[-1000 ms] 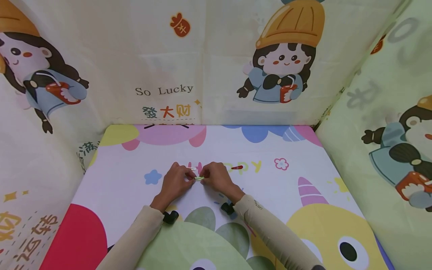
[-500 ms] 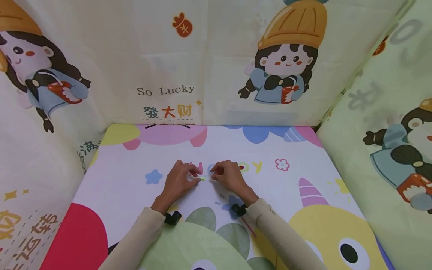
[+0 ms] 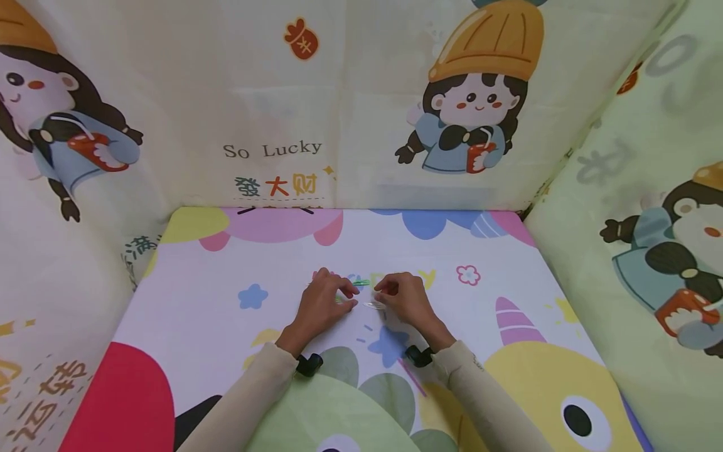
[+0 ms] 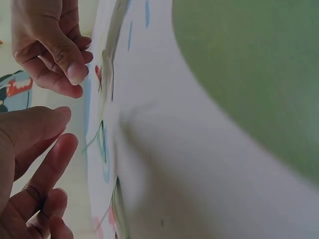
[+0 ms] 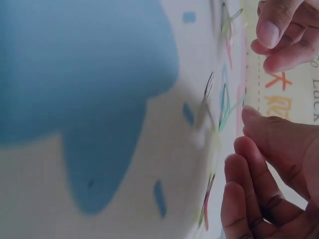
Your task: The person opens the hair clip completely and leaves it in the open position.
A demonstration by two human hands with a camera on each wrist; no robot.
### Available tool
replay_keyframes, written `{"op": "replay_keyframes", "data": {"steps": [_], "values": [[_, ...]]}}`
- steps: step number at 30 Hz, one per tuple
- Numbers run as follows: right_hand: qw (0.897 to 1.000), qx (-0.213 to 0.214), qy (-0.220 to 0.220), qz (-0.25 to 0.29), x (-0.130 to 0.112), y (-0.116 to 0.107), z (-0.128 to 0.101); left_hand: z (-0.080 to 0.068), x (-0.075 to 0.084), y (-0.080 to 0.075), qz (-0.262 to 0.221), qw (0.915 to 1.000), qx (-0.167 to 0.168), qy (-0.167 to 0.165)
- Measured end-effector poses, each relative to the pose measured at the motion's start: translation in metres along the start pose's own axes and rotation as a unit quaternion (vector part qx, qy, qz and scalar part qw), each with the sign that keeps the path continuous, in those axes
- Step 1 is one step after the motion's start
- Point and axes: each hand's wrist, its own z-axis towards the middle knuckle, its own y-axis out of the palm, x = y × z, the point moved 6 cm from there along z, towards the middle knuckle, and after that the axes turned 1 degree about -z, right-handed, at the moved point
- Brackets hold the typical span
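Note:
Both hands hover low over the table, fingers loosely bent and holding nothing. My left hand (image 3: 324,304) has its thumb and index finger apart, beside a yellow-green snap hair clip (image 5: 229,25) that it partly hides in the head view. Close to the fingertips of my right hand (image 3: 407,301) lies a silver-white snap hair clip (image 3: 374,306). A green snap hair clip (image 3: 361,282) lies slightly farther back, between the hands. The red snap hair clip (image 5: 207,204) shows past the right hand in the right wrist view. Seen from the wrists, the clips' arms stand splayed.
The table is covered by a printed cartoon cloth (image 3: 198,314). Patterned fabric walls (image 3: 361,125) rise behind it and on both sides. Small black cameras (image 3: 309,365) sit on both wrists.
One second ago both hands pinched the yellow-green clip together. They then parted from it, leaving it on the table, and have moved right, around the green and silver-white clips.

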Motion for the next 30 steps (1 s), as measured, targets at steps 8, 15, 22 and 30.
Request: {"op": "replay_keyframes", "data": {"steps": [8, 15, 22, 30], "values": [[0.999, -0.023, 0.014, -0.03, 0.009, 0.003, -0.008, 0.004, 0.008, 0.019, 0.021, 0.9996, -0.015, 0.012], [0.999, -0.028, -0.003, -0.046, 0.004, 0.007, -0.01, 0.005, 0.009, 0.031, 0.045, 0.9982, -0.008, 0.039], [0.998, -0.042, -0.007, -0.045, 0.0, 0.009, -0.01, 0.007, 0.013, 0.034, 0.062, 0.9971, -0.012, 0.043], [0.997, -0.053, -0.021, -0.047, 0.001, 0.01, -0.008, 0.008, 0.013, 0.033, 0.051, 0.9982, -0.014, 0.029]]}}
